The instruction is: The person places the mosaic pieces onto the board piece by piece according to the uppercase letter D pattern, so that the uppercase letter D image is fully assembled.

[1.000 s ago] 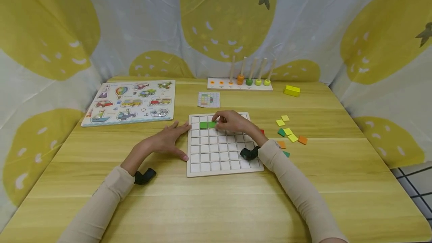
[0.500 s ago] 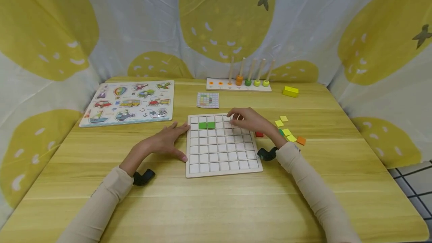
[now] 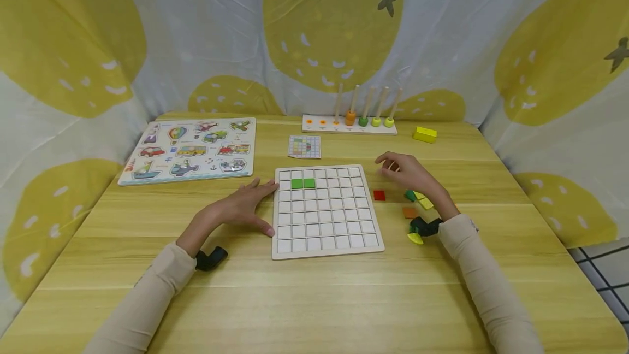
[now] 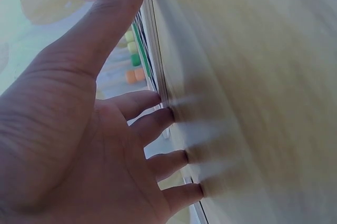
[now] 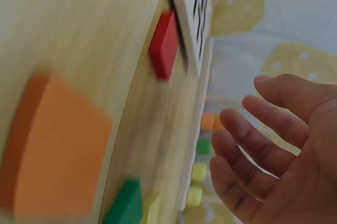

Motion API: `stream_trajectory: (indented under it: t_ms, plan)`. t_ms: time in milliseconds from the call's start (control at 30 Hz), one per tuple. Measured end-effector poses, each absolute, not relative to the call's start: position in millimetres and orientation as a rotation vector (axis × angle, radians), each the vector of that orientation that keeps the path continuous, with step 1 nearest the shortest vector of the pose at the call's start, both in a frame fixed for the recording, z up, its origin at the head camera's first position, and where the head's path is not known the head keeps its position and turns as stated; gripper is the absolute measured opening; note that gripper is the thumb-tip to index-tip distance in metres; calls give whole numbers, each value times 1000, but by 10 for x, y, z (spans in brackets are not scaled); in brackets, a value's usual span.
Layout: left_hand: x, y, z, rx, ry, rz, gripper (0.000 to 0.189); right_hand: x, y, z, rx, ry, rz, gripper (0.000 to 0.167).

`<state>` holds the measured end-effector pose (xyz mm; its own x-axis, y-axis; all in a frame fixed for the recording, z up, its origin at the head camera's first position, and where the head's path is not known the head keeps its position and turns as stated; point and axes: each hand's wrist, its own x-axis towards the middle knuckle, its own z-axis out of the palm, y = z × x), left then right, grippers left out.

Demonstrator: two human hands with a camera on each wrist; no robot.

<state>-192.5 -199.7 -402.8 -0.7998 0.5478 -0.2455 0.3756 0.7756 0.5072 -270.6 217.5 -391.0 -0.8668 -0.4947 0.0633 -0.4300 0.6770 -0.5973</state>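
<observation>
A white grid board [image 3: 324, 235] with a pale wooden frame lies mid-table, two green square tiles [image 3: 302, 183] side by side in its second row. Along the board's left edge rests my left hand [image 3: 245, 206], fingers spread; its fingertips touch the tabletop and frame in the left wrist view. My right hand [image 3: 405, 172] hovers to the right of the board, fingers loosely bent with nothing between them. Below it lie a red tile [image 3: 379, 195], an orange tile [image 3: 410, 212], a dark green tile [image 3: 410, 195] and yellow tiles [image 3: 425, 203], some hidden by the hand and wrist.
Behind the board lies a small printed pattern card [image 3: 304, 147]. A peg counting stand [image 3: 349, 123] with coloured beads stands at the back, a yellow block [image 3: 425, 135] to its right. The vehicle picture puzzle [image 3: 189, 149] lies at back left.
My right hand has left the green tiles, moving right across the board to above the loose tiles. My left hand stays at the board's edge.
</observation>
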Motion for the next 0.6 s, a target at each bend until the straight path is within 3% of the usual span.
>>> stream_trajectory:
  t_ms: [600]
  plan:
    - [-1924, -2006, -4040, 718, 2595, 631, 112, -2804, 3049, -4007, -475, 2869, -965, 34]
